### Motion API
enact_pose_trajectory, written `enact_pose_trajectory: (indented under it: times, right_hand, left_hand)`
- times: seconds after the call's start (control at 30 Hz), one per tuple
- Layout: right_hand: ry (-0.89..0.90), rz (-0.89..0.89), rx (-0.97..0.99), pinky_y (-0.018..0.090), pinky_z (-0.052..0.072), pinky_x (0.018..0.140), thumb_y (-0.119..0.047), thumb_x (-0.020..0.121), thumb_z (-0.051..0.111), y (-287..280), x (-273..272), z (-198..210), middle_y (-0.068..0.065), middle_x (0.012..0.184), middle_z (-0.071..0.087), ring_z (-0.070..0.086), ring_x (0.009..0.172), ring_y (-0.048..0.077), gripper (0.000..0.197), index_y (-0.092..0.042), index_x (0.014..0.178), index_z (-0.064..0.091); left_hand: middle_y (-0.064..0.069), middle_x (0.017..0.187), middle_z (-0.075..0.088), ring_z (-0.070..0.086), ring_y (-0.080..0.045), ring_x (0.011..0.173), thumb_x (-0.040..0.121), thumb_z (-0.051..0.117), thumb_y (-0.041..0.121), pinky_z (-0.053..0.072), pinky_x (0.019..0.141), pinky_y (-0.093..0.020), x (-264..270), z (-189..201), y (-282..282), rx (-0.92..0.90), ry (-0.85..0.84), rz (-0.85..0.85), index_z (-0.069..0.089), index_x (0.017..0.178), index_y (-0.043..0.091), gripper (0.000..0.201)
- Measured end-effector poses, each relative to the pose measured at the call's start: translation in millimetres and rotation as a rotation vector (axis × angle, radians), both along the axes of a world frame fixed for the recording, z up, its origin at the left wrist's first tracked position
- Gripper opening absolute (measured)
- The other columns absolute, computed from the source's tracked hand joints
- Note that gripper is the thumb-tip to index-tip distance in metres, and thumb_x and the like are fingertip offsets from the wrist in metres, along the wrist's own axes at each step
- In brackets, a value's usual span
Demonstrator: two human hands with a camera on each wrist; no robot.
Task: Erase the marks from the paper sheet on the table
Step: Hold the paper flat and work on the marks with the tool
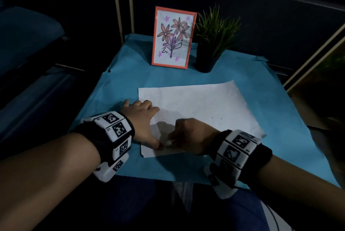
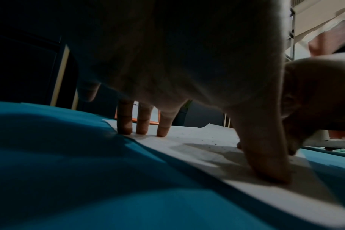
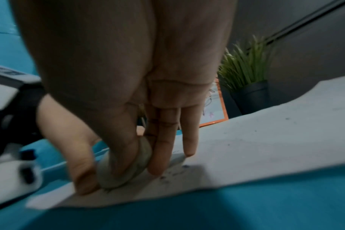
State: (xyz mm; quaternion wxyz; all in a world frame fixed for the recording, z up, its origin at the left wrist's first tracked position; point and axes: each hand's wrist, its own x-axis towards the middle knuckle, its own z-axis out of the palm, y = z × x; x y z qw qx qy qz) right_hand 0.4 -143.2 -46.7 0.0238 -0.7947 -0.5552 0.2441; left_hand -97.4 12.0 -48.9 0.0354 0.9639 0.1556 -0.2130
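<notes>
Paper sheet (image 1: pixel 201 107) is laid flat on the blue-covered counter (image 1: pixel 115 81), its long axis running from the near-left corner away toward the far right, well in front of a framed flower drawing (image 1: pixel 172 37) and a potted plant (image 1: pixel 211 42). At the near-left corner the right hand (image 1: pixel 192 137) is closed in a pinching grip on a pale, rounded eraser (image 3: pixel 126 168), thumb on one side and fingers on the other, and the eraser is pressed onto the sheet. The left hand (image 1: pixel 143 118) is spread with straight fingers (image 2: pixel 142 124) planted along the sheet's left edge and the thumb set down just beside the eraser, so that nothing is gripped and the sheet is merely pinned.

From the eraser, the remaining marks (image 3: pixel 167 177) lie immediately to its right, touching the shadowed patch beside the fingertips, and a few fainter specks (image 1: pixel 216 118) are scattered farther out toward the middle and right of the sheet. The right hand is the nearer one to all of them; the left is placed on the opposite side, which suits strokes directed away from it, since the sheet would then be kept taut rather than buckled.

The sheet looks white and slightly wavy at its far edge, largely clean, with dark crumbs dotted across it. The smudges by the eraser appear bluish-grey, though the right wrist view is blurred.
</notes>
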Motion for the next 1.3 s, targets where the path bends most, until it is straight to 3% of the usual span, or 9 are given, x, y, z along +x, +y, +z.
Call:
enact_pose_trajectory:
  times: [0.13, 0.27, 0.4, 0.6, 0.87, 1.0, 1.17, 1.3]
  right_hand:
    - [-0.018, -0.022, 0.008, 0.023, 0.039, 0.083, -0.034, 0.091, 0.057, 10.6, 2.6, 4.8, 0.005, 0.107, 0.060, 0.055, 0.104, 0.023, 0.027, -0.018, 0.109, 0.070]
    - [-0.064, -0.139, 0.048, 0.022, 0.034, 0.075, -0.029, 0.090, 0.056, 39.1, 20.7, 8.0, 0.003, 0.097, 0.060, 0.057, 0.103, 0.024, 0.017, -0.020, 0.093, 0.069]
    - [-0.053, -0.214, 0.057, 0.025, 0.042, 0.088, -0.037, 0.088, 0.060, 58.2, 34.3, 12.1, 0.005, 0.117, 0.065, 0.056, 0.110, 0.023, 0.030, -0.019, 0.109, 0.070]
    - [-0.029, -0.132, -0.002, 0.023, 0.039, 0.080, -0.027, 0.093, 0.053, 40.0, 24.0, 6.8, 0.000, 0.105, 0.061, 0.054, 0.098, 0.017, 0.024, -0.020, 0.110, 0.069]
    - [-0.053, -0.162, 0.039, 0.024, 0.037, 0.074, -0.029, 0.091, 0.054, 52.8, 26.0, 11.7, 0.004, 0.102, 0.067, 0.058, 0.096, 0.023, 0.021, -0.019, 0.096, 0.071]
    - [-0.031, -0.128, -0.010, 0.030, 0.047, 0.082, -0.026, 0.090, 0.054, 38.2, 17.9, 5.5, 0.006, 0.103, 0.064, 0.058, 0.097, 0.023, 0.023, -0.018, 0.104, 0.070]
    - [-0.040, -0.161, 0.077, 0.020, 0.035, 0.078, -0.027, 0.090, 0.056, 41.4, 20.7, 10.3, 0.004, 0.113, 0.064, 0.056, 0.107, 0.021, 0.027, -0.018, 0.112, 0.070]
    - [-0.041, -0.156, 0.056, 0.022, 0.037, 0.077, -0.024, 0.091, 0.055, 43.1, 17.1, 10.6, 0.006, 0.109, 0.064, 0.056, 0.104, 0.022, 0.025, -0.016, 0.109, 0.070]
  left_hand:
    - [0.003, 0.155, 0.017, 0.020, -0.022, 0.141, 0.058, 0.059, 0.086, 0.008, 0.117, -0.051, -0.6, -0.3, 1.9, -0.009, -0.001, -0.003, 0.011, 0.151, 0.031, 0.118]
    - [0.003, 0.150, 0.024, 0.025, -0.022, 0.138, 0.055, 0.058, 0.089, 0.011, 0.116, -0.053, 0.1, -1.3, 2.6, -0.008, -0.009, -0.023, 0.018, 0.148, 0.030, 0.117]
    - [0.003, 0.147, 0.026, 0.027, -0.023, 0.135, 0.053, 0.058, 0.089, 0.012, 0.115, -0.055, 1.0, -4.1, 4.1, -0.004, -0.016, -0.023, 0.024, 0.144, 0.030, 0.114]
    - [0.004, 0.147, 0.025, 0.026, -0.022, 0.136, 0.052, 0.056, 0.091, 0.011, 0.115, -0.053, 0.6, -3.9, 5.1, -0.013, -0.013, -0.030, 0.020, 0.147, 0.029, 0.118]
    - [0.003, 0.153, 0.019, 0.023, -0.023, 0.139, 0.052, 0.055, 0.091, 0.010, 0.116, -0.055, 1.6, -4.6, 6.1, 0.009, 0.003, -0.029, 0.017, 0.149, 0.028, 0.122]
    - [0.004, 0.151, 0.022, 0.024, -0.021, 0.138, 0.052, 0.055, 0.092, 0.011, 0.116, -0.054, 0.6, -4.6, 4.9, -0.003, -0.007, -0.031, 0.017, 0.149, 0.029, 0.122]
    - [0.003, 0.151, 0.021, 0.023, -0.022, 0.139, 0.056, 0.056, 0.089, 0.010, 0.116, -0.054, -1.2, -1.3, 3.9, -0.010, 0.005, -0.022, 0.015, 0.150, 0.029, 0.119]
    - [0.003, 0.149, 0.023, 0.025, -0.022, 0.137, 0.054, 0.058, 0.088, 0.012, 0.115, -0.055, 0.7, -1.6, 3.6, -0.006, 0.004, -0.015, 0.016, 0.149, 0.028, 0.121]
